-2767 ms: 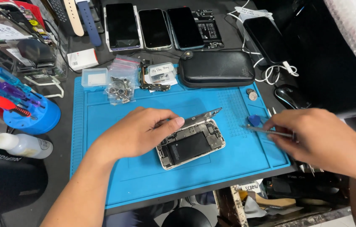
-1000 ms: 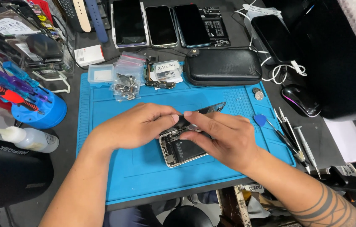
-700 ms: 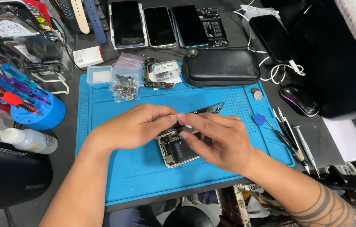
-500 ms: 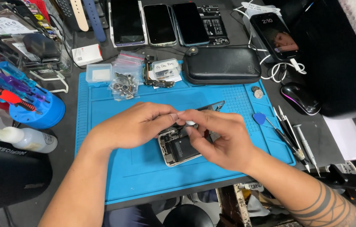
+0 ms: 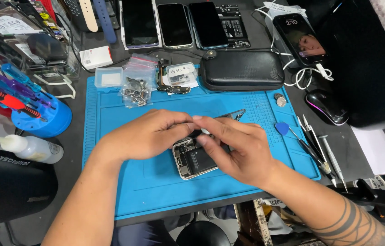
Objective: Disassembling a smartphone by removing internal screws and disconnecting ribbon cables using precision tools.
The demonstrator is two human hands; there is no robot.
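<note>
An opened phone (image 5: 193, 159), back cover off and internals showing, is laid near the middle of a blue repair mat (image 5: 133, 191). Both hands are bunched over its top edge. The left hand (image 5: 149, 134) is rested on the mat with fingers curled in, fingertips pressed together at the phone's upper corner. The right hand (image 5: 238, 148) is draped across the right half of the phone, thumb and forefinger pinched nearly closed right where the left fingertips meet them. Something tiny may be gripped there, but it can't be told what, since the spot is covered by the fingers.

A thin dark strip (image 5: 233, 114) is seen poking out just behind the hands. Further back on the mat, small bags of screws (image 5: 134, 89) and a little clear box (image 5: 108, 77) are set side by side. A black zip case (image 5: 242, 70) is placed at the mat's far edge, with a row of phones (image 5: 174, 23) behind it. Off to the right, a blue pick (image 5: 282, 129) and tweezers (image 5: 313, 146) are laid out, and a screwdriver stand (image 5: 42, 118) is parked on the left, a squeeze bottle (image 5: 31, 148) beside it.
</note>
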